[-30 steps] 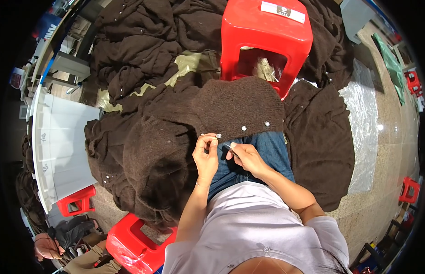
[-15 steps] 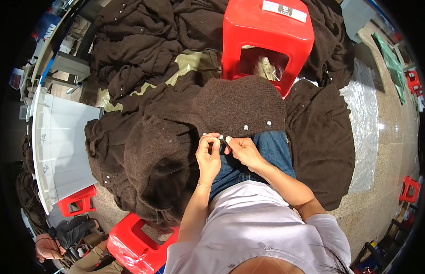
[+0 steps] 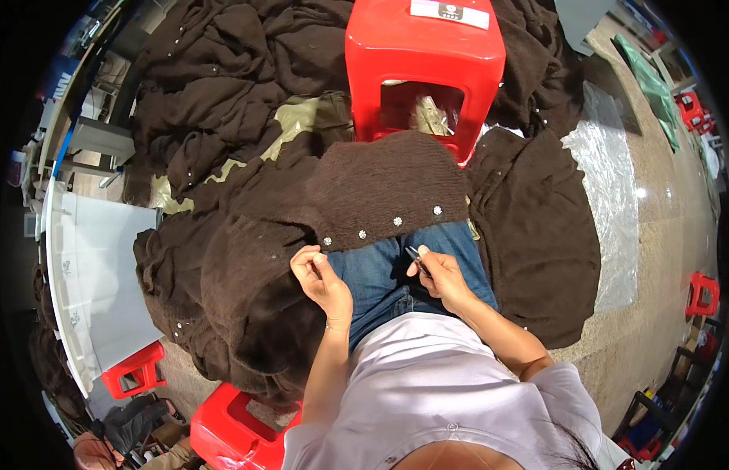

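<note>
A dark brown knitted cardigan [image 3: 396, 176] is spread over my lap, its front edge lying across my blue jeans. Several sparkling flower-shaped buttons [image 3: 362, 235] run along that edge. At the left end of the button row, my left hand [image 3: 324, 286] has its thumb and fingers pinched together against the edge of the knit; what lies between the fingertips is too small to tell. My right hand [image 3: 443, 278] is over the jeans, below the edge and apart from the cloth. It is closed round small dark thread snips [image 3: 418, 258], whose tips point up and left.
A red plastic stool [image 3: 427, 47] stands just beyond my lap, a crumpled packet visible through its opening. Piles of brown knitwear [image 3: 215, 86] surround me. A white panel [image 3: 106, 266] stands at left, another red stool [image 3: 239, 431] at lower left, clear plastic sheeting [image 3: 607, 204] at right.
My hands were together at a button and have parted. The left hand moved left along the edge, and the right drew back right and down with the snips. The whole view has shifted slightly.
</note>
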`<action>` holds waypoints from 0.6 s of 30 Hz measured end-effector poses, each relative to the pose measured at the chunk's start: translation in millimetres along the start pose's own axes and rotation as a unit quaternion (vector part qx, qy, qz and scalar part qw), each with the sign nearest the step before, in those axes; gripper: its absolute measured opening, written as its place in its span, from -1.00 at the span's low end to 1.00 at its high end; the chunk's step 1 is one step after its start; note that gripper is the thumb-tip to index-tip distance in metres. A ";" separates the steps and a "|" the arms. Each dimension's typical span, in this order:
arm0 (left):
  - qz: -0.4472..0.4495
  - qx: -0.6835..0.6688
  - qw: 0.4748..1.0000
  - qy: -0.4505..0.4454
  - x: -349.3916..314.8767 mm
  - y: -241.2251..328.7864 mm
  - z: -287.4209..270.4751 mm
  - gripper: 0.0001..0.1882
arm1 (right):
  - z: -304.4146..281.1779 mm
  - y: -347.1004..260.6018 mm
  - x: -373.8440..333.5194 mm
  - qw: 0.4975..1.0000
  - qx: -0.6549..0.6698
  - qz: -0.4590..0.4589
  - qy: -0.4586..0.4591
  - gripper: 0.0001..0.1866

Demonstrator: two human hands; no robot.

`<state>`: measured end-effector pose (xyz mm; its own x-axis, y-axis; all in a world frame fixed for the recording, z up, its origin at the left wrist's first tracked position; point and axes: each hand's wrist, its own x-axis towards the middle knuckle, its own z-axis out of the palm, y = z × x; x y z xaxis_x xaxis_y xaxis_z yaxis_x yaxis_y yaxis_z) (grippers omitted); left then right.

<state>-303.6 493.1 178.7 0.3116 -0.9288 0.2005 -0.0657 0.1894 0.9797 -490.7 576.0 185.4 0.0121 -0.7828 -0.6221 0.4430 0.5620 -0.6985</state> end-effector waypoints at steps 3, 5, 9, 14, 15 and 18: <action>0.218 0.264 0.931 -0.126 4.6 18.1 12.3 -0.89 | -7.1 3.1 -3.8 0.998 0.051 -0.023 0.040 -0.46; 0.272 0.342 0.880 -0.186 -1.1 27.4 33.7 -0.82 | -6.1 1.6 -2.3 0.997 0.060 -0.026 0.044 -0.46; 0.282 0.412 0.832 -0.241 -9.3 12.5 58.4 -0.84 | -3.4 3.0 -1.8 0.996 0.062 -0.041 0.041 -0.47; 0.285 0.409 0.831 -0.247 -11.3 4.1 65.3 -0.92 | -5.0 2.8 -1.8 0.996 0.070 -0.040 0.043 -0.47; 0.268 0.386 0.847 -0.247 -12.9 7.2 65.2 -0.92 | -5.4 1.8 -1.5 0.996 0.071 -0.036 0.046 -0.47; 0.193 0.281 0.905 -0.257 -12.7 2.1 60.2 -0.92 | -2.5 -4.2 1.7 0.996 0.053 -0.048 0.044 -0.47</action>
<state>-364.7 486.2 178.0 -0.3084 -0.8811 0.3585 -0.5919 0.4728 0.6528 -494.7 572.9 186.4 -0.1116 -0.8021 -0.5867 0.5309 0.4510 -0.7175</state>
